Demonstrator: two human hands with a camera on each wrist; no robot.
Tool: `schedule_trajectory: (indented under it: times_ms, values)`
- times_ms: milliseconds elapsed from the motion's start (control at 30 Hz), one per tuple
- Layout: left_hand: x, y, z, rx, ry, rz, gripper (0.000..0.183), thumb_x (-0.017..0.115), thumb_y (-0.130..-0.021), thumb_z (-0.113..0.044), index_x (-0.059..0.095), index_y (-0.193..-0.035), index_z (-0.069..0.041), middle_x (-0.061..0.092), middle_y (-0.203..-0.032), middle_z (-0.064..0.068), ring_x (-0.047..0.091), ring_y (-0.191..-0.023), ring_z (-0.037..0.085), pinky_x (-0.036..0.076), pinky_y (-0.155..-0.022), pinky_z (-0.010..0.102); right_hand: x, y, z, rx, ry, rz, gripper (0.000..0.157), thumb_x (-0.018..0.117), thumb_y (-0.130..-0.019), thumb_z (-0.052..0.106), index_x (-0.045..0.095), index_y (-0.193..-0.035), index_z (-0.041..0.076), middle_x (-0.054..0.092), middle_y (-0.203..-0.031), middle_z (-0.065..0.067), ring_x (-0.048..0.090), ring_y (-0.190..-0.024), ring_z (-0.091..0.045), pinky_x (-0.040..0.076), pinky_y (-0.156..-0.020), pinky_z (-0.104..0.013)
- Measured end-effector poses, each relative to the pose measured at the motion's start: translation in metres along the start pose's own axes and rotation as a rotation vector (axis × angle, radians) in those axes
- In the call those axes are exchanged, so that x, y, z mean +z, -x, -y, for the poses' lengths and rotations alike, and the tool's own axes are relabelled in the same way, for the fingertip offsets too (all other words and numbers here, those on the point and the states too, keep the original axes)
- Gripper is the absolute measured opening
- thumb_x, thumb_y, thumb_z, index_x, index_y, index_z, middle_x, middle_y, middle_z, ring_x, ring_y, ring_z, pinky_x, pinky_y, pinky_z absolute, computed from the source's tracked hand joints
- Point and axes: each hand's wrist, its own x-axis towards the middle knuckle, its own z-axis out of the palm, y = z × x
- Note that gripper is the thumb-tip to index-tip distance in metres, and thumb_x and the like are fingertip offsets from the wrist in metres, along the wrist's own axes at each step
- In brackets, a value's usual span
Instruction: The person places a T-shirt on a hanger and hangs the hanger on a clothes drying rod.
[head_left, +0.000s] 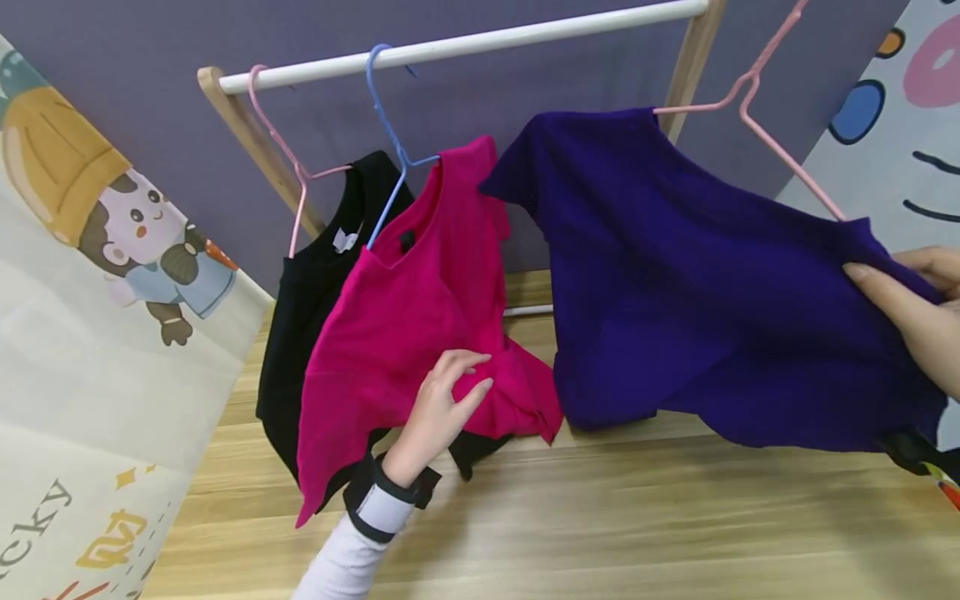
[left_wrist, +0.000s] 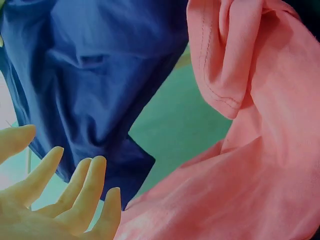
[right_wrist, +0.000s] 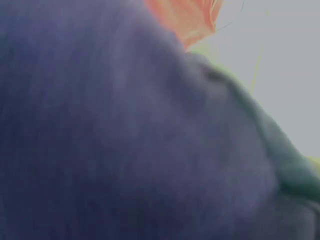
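Observation:
My right hand [head_left: 926,312] pinches the sleeve side of a dark purple T-shirt [head_left: 675,300], thumb in front of the cloth. A pink hanger [head_left: 750,83] sits in the shirt's neck, its hook end cut off by the top of the head view. My left hand [head_left: 442,408], fingers loosely bent and holding nothing, is in front of a bright pink T-shirt [head_left: 420,317]. In the left wrist view its spread fingers [left_wrist: 90,195] overlap the purple shirt [left_wrist: 95,75], beside the pink one [left_wrist: 270,150]. Purple cloth [right_wrist: 125,135] fills most of the right wrist view, hiding the right hand there.
A white rail [head_left: 510,37] on wooden posts runs across the back. The pink shirt hangs from it on a blue hanger [head_left: 386,117]; a black top [head_left: 300,333] hangs at left on another pink hanger [head_left: 273,129]. Below is a wood-grain surface [head_left: 600,525]; a cartoon-printed panel [head_left: 112,375] stands left.

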Motion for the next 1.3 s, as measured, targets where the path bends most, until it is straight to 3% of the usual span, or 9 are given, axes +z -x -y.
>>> schedule_trajectory:
  times_ms: [167, 267, 367, 433, 833, 1033, 1100, 1200, 1300]
  values:
    - [0.000, 0.001, 0.001, 0.003, -0.013, -0.005, 0.023, 0.062, -0.080, -0.014, 0.059, -0.103, -0.014, 0.055, -0.104, 0.005, 0.053, -0.089, 0.019, 0.046, -0.076, 0.045, 0.016, -0.007, 0.036, -0.049, 0.030, 0.058, 0.019, 0.061, -0.080, 0.010, 0.054, -0.072, 0.026, 0.046, -0.054, 0.035, 0.043, -0.038, 0.009, 0.033, -0.035, -0.006]
    - [-0.001, 0.002, 0.001, 0.010, -0.023, -0.016, 0.023, 0.063, -0.080, -0.014, 0.060, -0.102, -0.014, 0.055, -0.103, 0.005, 0.053, -0.089, 0.017, 0.046, -0.076, 0.044, 0.025, -0.013, 0.044, -0.085, 0.117, 0.069, 0.009, 0.061, -0.081, 0.017, 0.059, -0.074, 0.011, 0.041, -0.055, 0.040, 0.040, -0.041, 0.013, 0.030, -0.038, -0.005]
    - [-0.002, 0.002, 0.001, 0.014, -0.024, -0.022, 0.022, 0.063, -0.080, -0.014, 0.060, -0.102, -0.014, 0.056, -0.103, 0.005, 0.053, -0.090, 0.016, 0.046, -0.077, 0.045, 0.037, -0.021, 0.044, -0.139, 0.158, 0.060, 0.025, 0.062, -0.080, 0.018, 0.060, -0.080, -0.007, 0.036, -0.055, 0.043, 0.036, -0.044, 0.017, 0.027, -0.042, -0.004]
    - [-0.002, 0.002, 0.001, 0.009, -0.023, -0.021, 0.022, 0.063, -0.080, -0.013, 0.061, -0.101, -0.013, 0.056, -0.103, 0.006, 0.053, -0.090, 0.017, 0.045, -0.078, 0.046, 0.046, -0.025, 0.040, -0.180, 0.155, 0.041, 0.027, 0.064, -0.078, 0.017, 0.060, -0.080, -0.010, 0.034, -0.056, 0.044, 0.034, -0.047, 0.019, 0.026, -0.046, -0.004]
    - [-0.002, 0.004, 0.005, -0.003, 0.001, -0.024, 0.021, 0.063, -0.079, -0.011, 0.061, -0.100, -0.011, 0.056, -0.102, 0.007, 0.054, -0.091, 0.023, 0.046, -0.078, 0.046, 0.075, -0.024, 0.023, -0.195, 0.083, 0.073, 0.023, 0.063, -0.079, 0.018, 0.061, -0.077, -0.005, 0.039, -0.062, 0.042, 0.038, -0.055, 0.012, 0.027, -0.051, -0.011]
    - [-0.001, 0.005, 0.005, -0.003, -0.002, -0.034, 0.021, 0.063, -0.079, -0.011, 0.062, -0.100, -0.014, 0.056, -0.102, 0.005, 0.053, -0.093, 0.015, 0.046, -0.078, 0.045, 0.079, -0.020, 0.020, -0.222, 0.077, 0.053, 0.024, 0.063, -0.080, 0.019, 0.061, -0.077, -0.005, 0.039, -0.067, 0.042, 0.039, -0.060, 0.013, 0.029, -0.056, -0.018]
    - [0.000, 0.005, 0.006, -0.006, -0.005, -0.032, 0.021, 0.063, -0.079, -0.011, 0.062, -0.099, -0.013, 0.056, -0.102, 0.005, 0.052, -0.093, 0.013, 0.047, -0.078, 0.044, 0.081, -0.018, 0.019, -0.240, 0.077, 0.053, 0.023, 0.062, -0.081, 0.018, 0.060, -0.078, -0.005, 0.044, -0.069, 0.035, 0.039, -0.062, 0.014, 0.030, -0.057, -0.020]
    - [0.000, 0.005, 0.006, -0.010, -0.004, -0.032, 0.020, 0.063, -0.079, -0.011, 0.062, -0.099, -0.012, 0.056, -0.101, 0.005, 0.052, -0.093, 0.013, 0.047, -0.078, 0.044, 0.084, -0.013, 0.018, -0.285, 0.087, 0.042, 0.022, 0.061, -0.082, 0.017, 0.059, -0.080, -0.005, 0.059, -0.070, 0.009, 0.039, -0.066, 0.012, 0.030, -0.058, -0.023]
    - [0.002, 0.006, 0.006, -0.015, -0.003, -0.035, 0.020, 0.063, -0.079, -0.011, 0.062, -0.099, -0.012, 0.057, -0.101, 0.005, 0.052, -0.093, 0.013, 0.046, -0.078, 0.044, 0.088, -0.006, 0.018, -0.307, 0.105, 0.016, 0.021, 0.058, -0.083, 0.016, 0.059, -0.090, -0.004, 0.062, -0.079, -0.020, 0.050, -0.069, -0.005, 0.032, -0.062, -0.024]
